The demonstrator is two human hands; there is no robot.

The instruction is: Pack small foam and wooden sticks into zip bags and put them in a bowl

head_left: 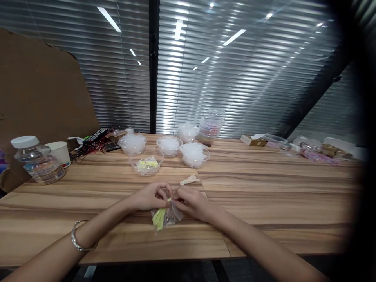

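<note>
A small clear plastic bag (172, 215) with yellow-green strips (159, 219) inside hangs just over the near part of the table. Its gathered neck is pinched between the fingertips of my left hand (155, 196) and my right hand (190, 201), which meet there. A bit of pale yellow shows at the neck; I cannot make out whether it is a tie. Just beyond my right hand lies a bundle of cream-coloured ties (189, 179). Farther off, a clear bowl (147, 168) holds a bag with similar yellow-green contents.
Several clear bowls of whitish translucent material, one a nearby bowl (195, 154), stand at the back beside stacked containers (211, 127). At left are a large jar (39, 160), a paper cup (60, 153) and a cardboard sheet (44, 86). Boxes and packets, including a small box (254, 140), lie right.
</note>
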